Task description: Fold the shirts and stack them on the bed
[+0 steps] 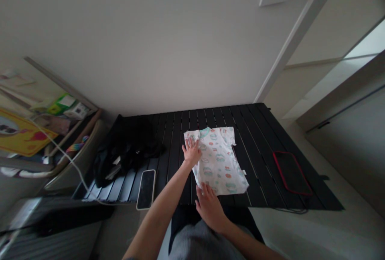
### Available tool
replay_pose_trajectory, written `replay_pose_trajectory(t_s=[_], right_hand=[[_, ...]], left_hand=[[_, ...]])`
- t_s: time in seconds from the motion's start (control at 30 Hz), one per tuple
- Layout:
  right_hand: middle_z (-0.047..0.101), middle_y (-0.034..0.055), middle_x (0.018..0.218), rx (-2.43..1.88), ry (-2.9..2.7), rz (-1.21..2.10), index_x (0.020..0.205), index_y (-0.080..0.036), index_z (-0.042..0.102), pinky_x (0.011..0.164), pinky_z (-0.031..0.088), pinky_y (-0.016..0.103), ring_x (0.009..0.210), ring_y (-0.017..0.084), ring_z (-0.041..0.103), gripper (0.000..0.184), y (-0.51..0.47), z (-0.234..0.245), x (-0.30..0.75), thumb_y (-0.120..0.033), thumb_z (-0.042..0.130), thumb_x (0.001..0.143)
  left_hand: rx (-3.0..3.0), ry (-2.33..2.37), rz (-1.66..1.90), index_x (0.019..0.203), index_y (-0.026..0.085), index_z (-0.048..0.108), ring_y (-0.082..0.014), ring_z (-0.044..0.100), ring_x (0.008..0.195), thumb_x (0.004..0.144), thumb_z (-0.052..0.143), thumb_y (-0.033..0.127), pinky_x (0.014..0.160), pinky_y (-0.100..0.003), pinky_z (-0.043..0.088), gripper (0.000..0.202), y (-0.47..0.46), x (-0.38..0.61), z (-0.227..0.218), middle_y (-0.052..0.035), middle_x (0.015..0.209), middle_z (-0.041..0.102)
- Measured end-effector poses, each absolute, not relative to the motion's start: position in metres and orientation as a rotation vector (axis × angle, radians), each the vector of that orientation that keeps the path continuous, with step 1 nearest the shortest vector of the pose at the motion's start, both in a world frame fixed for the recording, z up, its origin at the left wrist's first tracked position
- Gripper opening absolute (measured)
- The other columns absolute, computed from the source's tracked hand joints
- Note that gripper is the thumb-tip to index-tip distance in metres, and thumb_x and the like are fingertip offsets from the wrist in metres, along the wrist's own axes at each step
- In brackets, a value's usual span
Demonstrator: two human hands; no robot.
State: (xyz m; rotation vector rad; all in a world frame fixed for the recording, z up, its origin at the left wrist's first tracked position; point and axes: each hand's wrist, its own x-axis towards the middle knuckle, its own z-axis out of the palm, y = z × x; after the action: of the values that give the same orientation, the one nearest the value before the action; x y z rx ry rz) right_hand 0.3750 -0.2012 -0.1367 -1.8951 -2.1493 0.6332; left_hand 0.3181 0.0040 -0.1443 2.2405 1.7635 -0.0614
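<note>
A small white short-sleeved shirt (218, 162) with a mint-green neckline and a green and orange print lies spread on a black slatted table (177, 132). Its neck points to the far side. On the shirt's left sleeve area my left hand (191, 152) rests flat, fingers spread. My right hand (209, 207) is at the near left corner of the hem, its fingers stretched out on the cloth and nothing visibly gripped. A small tag sticks out at the shirt's right side.
Black crumpled cloth (129, 146) lies on the table's left part. A pale-edged phone (146, 190) sits at the near edge, and a red-framed tablet-like object (292, 173) at the right. Beyond the table stands a wall (180, 51); a filled bin (75, 144) is at left.
</note>
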Motion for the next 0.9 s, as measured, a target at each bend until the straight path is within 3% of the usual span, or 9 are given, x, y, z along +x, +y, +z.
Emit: replay_pose_trajectory(t_s=[0.07, 0.23, 0.37, 0.5, 0.67, 0.8, 0.9], right_hand=[[0.057, 0.0185, 0.127, -1.88, -2.091, 0.67, 0.128, -0.01, 0.055, 0.101, 0.043, 0.043, 0.118, 0.029, 0.054, 0.044, -0.202, -0.136, 0.374, -0.014, 0.048, 0.085], [0.06, 0.0133, 0.123, -1.642, -1.942, 0.874, 0.127, -0.016, 0.055, 0.1, 0.046, 0.037, 0.113, 0.023, 0.058, 0.042, -0.2, -0.134, 0.376, -0.014, 0.042, 0.086], [0.062, 0.0112, 0.12, -1.538, -1.873, 0.96, 0.13, -0.018, 0.051, 0.099, 0.047, 0.036, 0.109, 0.021, 0.061, 0.046, -0.2, -0.135, 0.374, -0.014, 0.041, 0.086], [0.062, 0.0124, 0.122, -1.516, -1.878, 0.982, 0.13, -0.015, 0.052, 0.1, 0.046, 0.036, 0.112, 0.022, 0.06, 0.046, -0.201, -0.135, 0.376, -0.014, 0.041, 0.085], [0.063, 0.011, 0.123, -1.472, -1.836, 0.995, 0.13, -0.016, 0.05, 0.101, 0.045, 0.035, 0.113, 0.02, 0.06, 0.046, -0.204, -0.134, 0.385, -0.015, 0.04, 0.085], [0.064, 0.0096, 0.121, -1.481, -1.814, 0.968, 0.128, -0.018, 0.051, 0.098, 0.047, 0.036, 0.11, 0.02, 0.061, 0.045, -0.207, -0.138, 0.39, -0.015, 0.041, 0.085], [0.065, 0.0098, 0.113, -1.626, -1.79, 0.89, 0.129, -0.019, 0.052, 0.092, 0.05, 0.036, 0.102, 0.021, 0.063, 0.046, -0.208, -0.14, 0.394, -0.015, 0.041, 0.084]], left_hand=[[2.227, 1.765, -0.009, 0.144, 0.028, 0.037, -0.032, 0.01, 0.145, 0.086, 0.045, 0.028, 0.11, -0.06, 0.015, 0.058, 0.006, 0.317, -0.144, -0.0075, 0.157, 0.021], [2.232, 1.739, 0.09, 0.14, 0.025, 0.04, -0.0248, 0.03, 0.138, 0.089, 0.038, 0.02, 0.11, -0.053, 0.02, 0.052, 0.008, 0.304, -0.137, -0.0095, 0.15, 0.037], [2.243, 1.741, 0.116, 0.14, 0.027, 0.038, -0.0241, 0.042, 0.129, 0.087, 0.044, 0.02, 0.106, -0.049, 0.027, 0.053, 0.008, 0.301, -0.131, -0.0095, 0.141, 0.048], [2.258, 1.758, 0.152, 0.126, 0.019, 0.05, -0.0269, 0.049, 0.121, 0.084, 0.051, 0.018, 0.105, -0.046, 0.029, 0.042, 0.012, 0.308, -0.127, -0.014, 0.125, 0.057], [2.223, 1.819, 0.28, 0.111, 0.015, 0.055, -0.0276, 0.054, 0.113, 0.091, 0.041, 0.019, 0.1, -0.044, 0.035, 0.025, 0.021, 0.318, -0.117, -0.0155, 0.115, 0.06], [2.194, 1.762, 0.391, 0.117, 0.016, 0.051, -0.0229, 0.06, 0.105, 0.097, 0.031, 0.024, 0.09, -0.037, 0.043, 0.029, 0.022, 0.328, -0.114, -0.0133, 0.112, 0.062], [2.197, 1.671, 0.448, 0.13, 0.018, 0.041, -0.0204, 0.056, 0.116, 0.097, 0.035, 0.029, 0.093, -0.035, 0.043, 0.036, 0.012, 0.334, -0.121, -0.0124, 0.127, 0.057]])
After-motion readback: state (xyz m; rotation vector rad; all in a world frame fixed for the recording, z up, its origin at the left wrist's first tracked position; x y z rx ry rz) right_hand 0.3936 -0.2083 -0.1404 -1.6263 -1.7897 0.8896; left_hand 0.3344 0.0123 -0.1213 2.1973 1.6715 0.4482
